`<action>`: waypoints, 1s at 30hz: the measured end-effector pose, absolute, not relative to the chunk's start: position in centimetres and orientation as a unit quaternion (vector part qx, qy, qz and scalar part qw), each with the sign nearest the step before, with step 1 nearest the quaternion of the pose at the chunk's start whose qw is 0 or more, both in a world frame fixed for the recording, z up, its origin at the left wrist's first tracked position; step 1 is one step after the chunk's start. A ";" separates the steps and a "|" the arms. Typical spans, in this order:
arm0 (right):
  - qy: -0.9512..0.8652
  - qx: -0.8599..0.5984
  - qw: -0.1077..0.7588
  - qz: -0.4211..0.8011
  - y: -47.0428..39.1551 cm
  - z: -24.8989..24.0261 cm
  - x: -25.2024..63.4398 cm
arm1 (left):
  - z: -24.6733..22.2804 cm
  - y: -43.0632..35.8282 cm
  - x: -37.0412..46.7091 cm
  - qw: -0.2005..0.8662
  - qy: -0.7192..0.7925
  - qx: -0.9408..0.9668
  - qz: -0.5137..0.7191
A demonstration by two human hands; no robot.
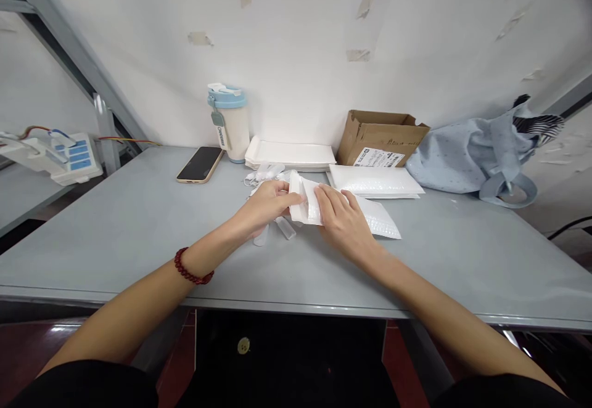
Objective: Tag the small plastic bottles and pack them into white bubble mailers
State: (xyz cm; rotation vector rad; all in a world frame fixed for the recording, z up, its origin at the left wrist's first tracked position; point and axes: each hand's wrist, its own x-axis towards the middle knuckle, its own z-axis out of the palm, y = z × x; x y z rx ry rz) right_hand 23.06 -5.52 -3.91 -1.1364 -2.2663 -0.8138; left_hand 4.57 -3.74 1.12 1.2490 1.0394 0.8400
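Note:
A white padded envelope is between my two hands, above the middle of the grey table. My left hand pinches its left end, with the thumb on top. My right hand closes over its right part, fingers curled on the bubbly surface. Another white padded envelope extends to the right from behind my right hand. Small clear and white plastic pieces lie beneath and around my left hand. Behind are a stack of white envelopes and more padded envelopes at the right.
A phone and a cream cup with a blue lid stand at the back left of the table. An open cardboard box and a light blue cloth bag are at the back right. A power strip sits far left.

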 end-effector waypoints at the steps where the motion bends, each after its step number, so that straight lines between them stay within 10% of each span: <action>1: -0.827 -0.415 0.235 -0.298 -5.5 -4.0 23.0 | 1.0 -3.7 4.7 0.627 0.446 0.528 0.359; 30: -0.858 -0.369 0.207 -0.292 -7.4 -3.8 21.7 | 0.2 -3.6 4.7 0.692 0.449 0.494 0.276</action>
